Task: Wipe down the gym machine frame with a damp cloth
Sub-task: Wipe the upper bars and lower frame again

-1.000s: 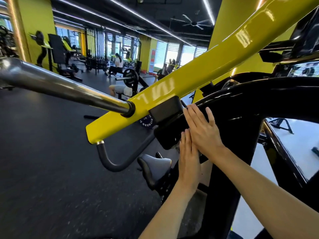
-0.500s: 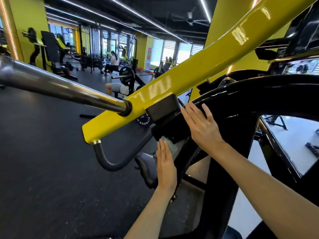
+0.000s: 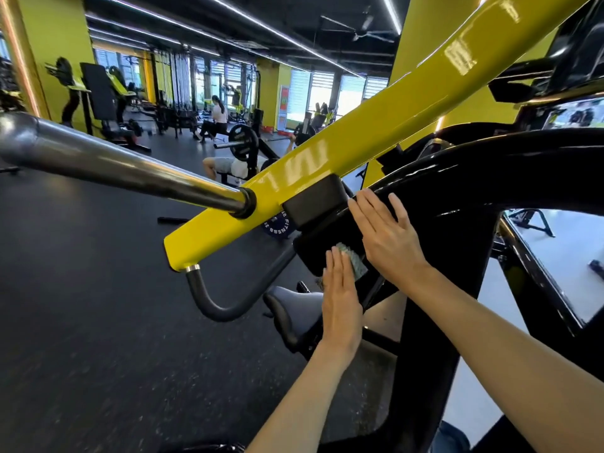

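A: Where is the cloth (image 3: 355, 262), and how is it held?

B: It is pressed against the end of the black frame (image 3: 490, 178) by the left hand (image 3: 340, 299), with straight fingers. Nothing is gripped. The right hand (image 3: 389, 240) is laid flat on the frame just above, fingers also straight, and nothing is held by it.

A: What could go wrong?

B: The cloth is only pressed, not clasped. If a stroke is carried past the frame's end, it could be lost and dropped toward the seat (image 3: 294, 305). Also, the right fingertips are found very near the block (image 3: 313, 199) under the yellow arm (image 3: 376, 125). A pinch is to be feared if that arm is moved.

A: And room for moving?

B: To the right, the path is closed by the right hand. Down and to the left, open space is seen, but no surface to be wiped. The bar (image 3: 130, 168) is well apart.
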A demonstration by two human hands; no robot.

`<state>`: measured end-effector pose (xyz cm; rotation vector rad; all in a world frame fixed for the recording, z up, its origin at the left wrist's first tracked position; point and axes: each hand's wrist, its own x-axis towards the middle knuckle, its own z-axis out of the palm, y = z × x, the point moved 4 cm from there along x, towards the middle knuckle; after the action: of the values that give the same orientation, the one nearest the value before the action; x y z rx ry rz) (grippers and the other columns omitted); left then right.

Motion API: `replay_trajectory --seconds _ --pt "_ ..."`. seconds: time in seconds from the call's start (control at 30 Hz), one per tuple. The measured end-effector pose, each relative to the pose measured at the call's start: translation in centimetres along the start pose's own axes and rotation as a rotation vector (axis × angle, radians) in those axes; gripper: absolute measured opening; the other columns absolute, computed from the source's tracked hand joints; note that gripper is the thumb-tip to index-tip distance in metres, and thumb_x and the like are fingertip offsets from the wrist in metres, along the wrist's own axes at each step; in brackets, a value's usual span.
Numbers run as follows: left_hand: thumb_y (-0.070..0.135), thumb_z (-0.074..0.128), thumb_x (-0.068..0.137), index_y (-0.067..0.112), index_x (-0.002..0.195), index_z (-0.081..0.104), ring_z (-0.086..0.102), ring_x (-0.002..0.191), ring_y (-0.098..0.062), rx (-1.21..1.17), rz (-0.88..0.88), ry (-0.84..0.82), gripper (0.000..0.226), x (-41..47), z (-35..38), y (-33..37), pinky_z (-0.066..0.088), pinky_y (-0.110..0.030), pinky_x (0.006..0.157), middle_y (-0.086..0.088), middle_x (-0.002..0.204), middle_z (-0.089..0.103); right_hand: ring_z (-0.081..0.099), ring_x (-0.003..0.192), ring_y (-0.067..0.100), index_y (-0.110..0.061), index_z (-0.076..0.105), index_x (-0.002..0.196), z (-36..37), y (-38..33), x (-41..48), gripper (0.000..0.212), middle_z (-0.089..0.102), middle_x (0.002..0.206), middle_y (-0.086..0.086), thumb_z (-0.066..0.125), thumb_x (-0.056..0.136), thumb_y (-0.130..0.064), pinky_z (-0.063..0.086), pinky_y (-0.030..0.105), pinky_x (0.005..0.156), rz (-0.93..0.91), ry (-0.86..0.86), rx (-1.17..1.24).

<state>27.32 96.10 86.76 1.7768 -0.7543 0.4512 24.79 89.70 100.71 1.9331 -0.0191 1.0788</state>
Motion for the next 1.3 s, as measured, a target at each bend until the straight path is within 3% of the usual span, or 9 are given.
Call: replay_trajectory --seconds 0.2,0.37,0.57,0.77,0.9,0.97,1.13,1.23,1.3 --pt "-0.021 0.039 0.085 0.017 0.145 -0.013 -0.011 0.147 -0.014 0.026 -0.179 -0.019 0.087 -0.8 -1.3 -1.7 0.01 -0.04 0.121 0.007 0.155 -0.014 0.049 0.131 0.024 -0.004 0.049 0.138 0.1 0.5 0.1 0.052 0.055 0.137 0.014 0.034 0.089 -0.007 0.003 0.04 0.118 -0.013 0.0 0.018" --pt "-0.024 0.041 0.081 0.015 0.153 0.001 -0.004 0.149 -0.016 0.058 0.085 -0.025 0.092 1.7 -1.1 2.6 0.006 -0.039 0.121 -0.001 0.162 -0.001 0.046 0.134 0.025 -0.002 0.044 0.14 0.2 -0.1 0.1 0.052 0.051 0.141 0.016 0.032 0.091 -0.014 0.004 0.041 0.118 -0.026 -0.021 0.039" --pt "-0.01 0.051 0.092 0.023 0.146 -0.013 -0.008 0.142 -0.004 0.024 -0.285 0.12 0.09 2.3 -3.9 -1.2 0.018 -0.037 0.12 0.011 0.153 -0.016 0.023 0.144 0.027 -0.003 0.039 0.145 -1.6 3.5 -2.2 0.059 0.03 0.154 0.017 0.031 0.087 -0.009 0.005 0.041 0.119 -0.015 -0.004 0.088" --pt "-0.016 0.034 0.091 0.009 0.151 0.025 0.012 0.148 -0.017 -0.072 -0.096 0.157 0.065 8.9 -4.0 7.6 0.008 -0.012 0.114 -0.005 0.158 0.02 0.026 0.142 0.031 -0.002 0.042 0.142 -2.2 8.0 -3.6 0.055 0.036 0.15 0.021 0.033 0.088 -0.007 0.014 0.041 0.119 0.101 -0.018 0.13" --pt "-0.002 0.035 0.095 0.002 0.121 0.056 0.045 0.123 -0.034 -0.171 -0.021 0.058 0.033 12.7 -4.6 13.5 0.034 -0.039 0.093 -0.015 0.124 0.055 0.028 0.14 0.034 -0.001 0.04 0.139 -3.2 12.1 -4.7 0.051 0.037 0.147 0.025 0.038 0.088 -0.005 0.019 0.045 0.118 0.214 0.046 0.139" --pt "0.002 0.037 0.093 0.007 0.101 0.059 0.051 0.107 -0.035 -0.146 0.033 0.062 0.024 14.0 -4.1 16.9 0.027 -0.032 0.075 -0.013 0.103 0.057 0.03 0.139 0.035 -0.002 0.043 0.136 -3.8 14.0 -5.4 0.049 0.041 0.144 0.026 0.039 0.087 -0.006 0.019 0.047 0.118 0.32 0.075 0.139" --pt "0.013 0.037 0.085 0.008 0.1 0.072 0.059 0.107 -0.025 -0.169 0.41 0.017 0.038 13.9 1.0 29.5 0.027 -0.015 0.094 -0.008 0.107 0.07 0.046 0.103 0.033 -0.004 0.052 0.102 -6.0 19.3 -8.9 0.025 0.062 0.1 0.024 0.043 0.079 -0.006 0.032 0.043 0.103 0.523 0.228 0.067" --pt "0.017 0.036 0.084 0.002 0.098 0.069 0.06 0.098 -0.031 -0.073 0.653 -0.017 0.039 11.8 4.6 34.0 0.04 -0.036 0.093 -0.012 0.099 0.068 0.039 0.081 0.028 -0.004 0.056 0.074 -7.0 21.7 -12.1 0.006 0.054 0.077 0.015 0.061 0.072 -0.001 0.035 0.038 0.078 0.571 0.231 -0.051" --pt "0.017 0.035 0.084 -0.001 0.102 0.067 0.06 0.096 -0.032 -0.021 0.759 -0.006 0.041 10.7 5.9 34.9 0.041 -0.039 0.091 -0.015 0.1 0.067 0.038 0.078 0.027 -0.006 0.056 0.066 -7.0 22.2 -13.9 0.02 0.049 0.072 0.012 0.073 0.065 0.003 0.035 0.036 0.076 0.593 0.191 -0.073"
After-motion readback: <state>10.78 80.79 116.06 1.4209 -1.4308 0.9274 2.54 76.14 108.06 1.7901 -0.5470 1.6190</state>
